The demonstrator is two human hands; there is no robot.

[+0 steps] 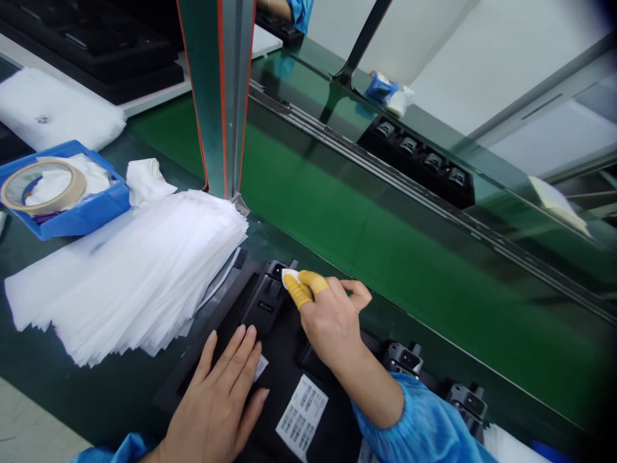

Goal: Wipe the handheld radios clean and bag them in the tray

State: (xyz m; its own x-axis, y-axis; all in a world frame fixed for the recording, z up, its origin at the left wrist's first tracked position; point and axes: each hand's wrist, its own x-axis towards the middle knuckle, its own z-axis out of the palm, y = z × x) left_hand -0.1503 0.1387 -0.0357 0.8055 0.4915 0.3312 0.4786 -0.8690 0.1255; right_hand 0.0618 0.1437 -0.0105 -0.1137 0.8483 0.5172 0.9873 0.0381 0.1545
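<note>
A black handheld radio (263, 302) with a stubby antenna and a small label lies in a black foam tray (284, 344). My right hand (332, 315), with yellow finger cots on two fingers, pinches a small white cloth (290, 277) against the radio's top end. The fingers of my left hand (216, 392) are stretched out and lie flat over the radio's lower end, hiding it. Below my right hand, a white sheet of barcode labels (303, 415) rests on the tray. Two more radios, a nearer one (403, 359) and a farther one (467, 404), show beyond my right forearm.
Left of the tray is a fanned stack of white sleeves (144, 270), with a black-bristled brush (240, 258) beside it. A blue bin (91, 215) holds a tape roll (43, 186). A metal post (226, 96) rises behind. Several devices sit in a black tray (419, 164) across the green belt (347, 225).
</note>
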